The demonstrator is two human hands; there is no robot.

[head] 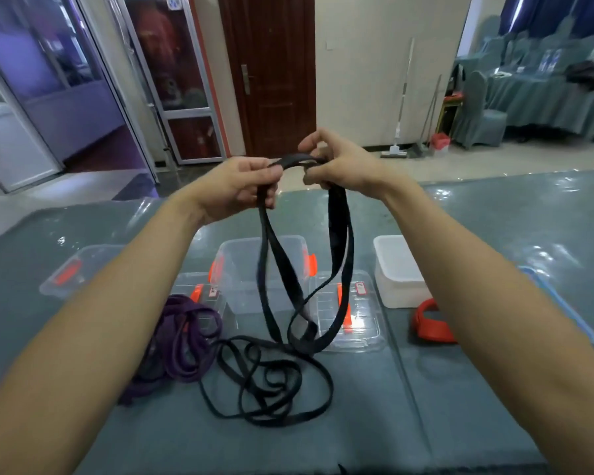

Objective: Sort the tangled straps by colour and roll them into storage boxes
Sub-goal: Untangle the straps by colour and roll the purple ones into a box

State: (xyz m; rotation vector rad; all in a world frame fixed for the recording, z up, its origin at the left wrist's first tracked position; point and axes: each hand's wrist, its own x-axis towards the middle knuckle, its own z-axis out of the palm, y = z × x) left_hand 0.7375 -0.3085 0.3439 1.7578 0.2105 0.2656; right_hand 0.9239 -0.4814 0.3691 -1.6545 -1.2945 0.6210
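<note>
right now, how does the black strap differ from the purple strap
The black strap is partly lifted, gripped by the left hand and right hand, its tail lying on the table; the purple strap lies wholly on the table, untouched. The black strap's loops sprawl wide; the purple strap is bunched in a tighter heap. Both are long, flat and not yet rolled.

The long flat webbing strap (338, 214) is plain black. The bundled strap (182, 341) is dark purple, the rolled strap (426, 329) orange-red. The clear plastic box (240, 255) has orange latches (311, 264); the square plastic box (395, 269) is milky white. The bench (477, 389) is grey-green.
</note>
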